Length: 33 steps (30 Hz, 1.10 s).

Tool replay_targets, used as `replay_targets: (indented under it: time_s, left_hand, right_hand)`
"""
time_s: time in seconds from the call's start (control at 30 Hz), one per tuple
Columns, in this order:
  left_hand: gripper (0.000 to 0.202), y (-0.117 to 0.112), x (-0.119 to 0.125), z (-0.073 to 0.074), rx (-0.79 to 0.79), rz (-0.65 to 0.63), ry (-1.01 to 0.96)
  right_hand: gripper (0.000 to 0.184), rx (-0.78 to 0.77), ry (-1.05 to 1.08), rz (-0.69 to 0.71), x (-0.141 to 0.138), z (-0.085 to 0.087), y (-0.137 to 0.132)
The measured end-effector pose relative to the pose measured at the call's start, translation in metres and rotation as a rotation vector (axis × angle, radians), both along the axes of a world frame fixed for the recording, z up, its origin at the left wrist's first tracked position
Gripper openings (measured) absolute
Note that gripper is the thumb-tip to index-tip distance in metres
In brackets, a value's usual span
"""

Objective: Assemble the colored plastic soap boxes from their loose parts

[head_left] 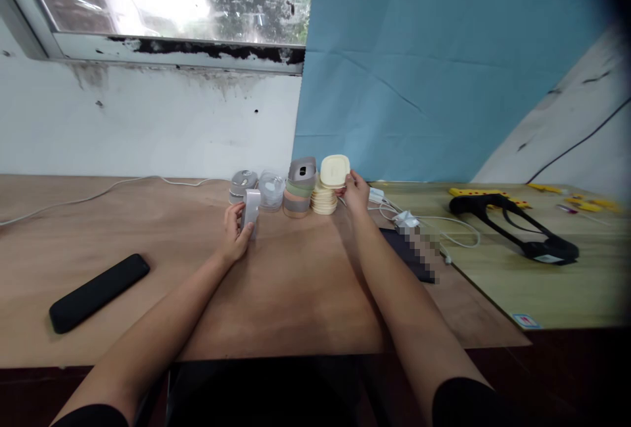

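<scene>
A brown wooden table (pixel 296 309) carries a row of stacks at its back, seemingly grouped by kind and within both hands' reach: a tall stack of grey, green and peach rounded-square plastic frames (pixel 296 196), a pile of thin cream rounded-square plates (pixel 324 203), a pile of clear plastic pieces (pixel 271 191) and grey rounded containers (pixel 243 181). The right hand (pixel 355 192) pinches a cream square plate (pixel 335 171) by its edge above the cream pile, probably leaving its face unobstructed. The left hand (pixel 235 233) grips a pale grey plastic piece (pixel 251 207) upright, apparently for a secure hold.
</scene>
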State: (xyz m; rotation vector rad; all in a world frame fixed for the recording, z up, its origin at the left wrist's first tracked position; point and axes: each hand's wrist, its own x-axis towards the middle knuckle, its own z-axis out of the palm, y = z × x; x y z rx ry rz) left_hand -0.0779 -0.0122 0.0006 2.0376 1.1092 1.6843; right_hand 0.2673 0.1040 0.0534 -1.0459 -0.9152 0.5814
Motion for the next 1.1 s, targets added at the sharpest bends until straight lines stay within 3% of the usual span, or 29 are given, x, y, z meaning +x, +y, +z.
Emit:
replay_targets:
  time_s: [0.2, 0.37, 1.1]
  left_hand:
    - [0.052, 0.0, 0.0, 0.001, 0.009, 0.012, 0.012]
    - [0.052, 0.001, 0.0, 0.0, 0.009, 0.018, 0.025]
    - [0.052, 0.001, 0.0, 0.001, -0.005, 0.02, 0.038]
  right_hand:
    - [0.05, -0.009, -0.038, 0.049, 0.004, -0.009, 0.006]
    - [0.043, 0.015, -0.112, -0.075, 0.008, -0.015, 0.008]
    - [0.035, -0.004, -0.398, -0.234, 0.005, -0.014, -0.002]
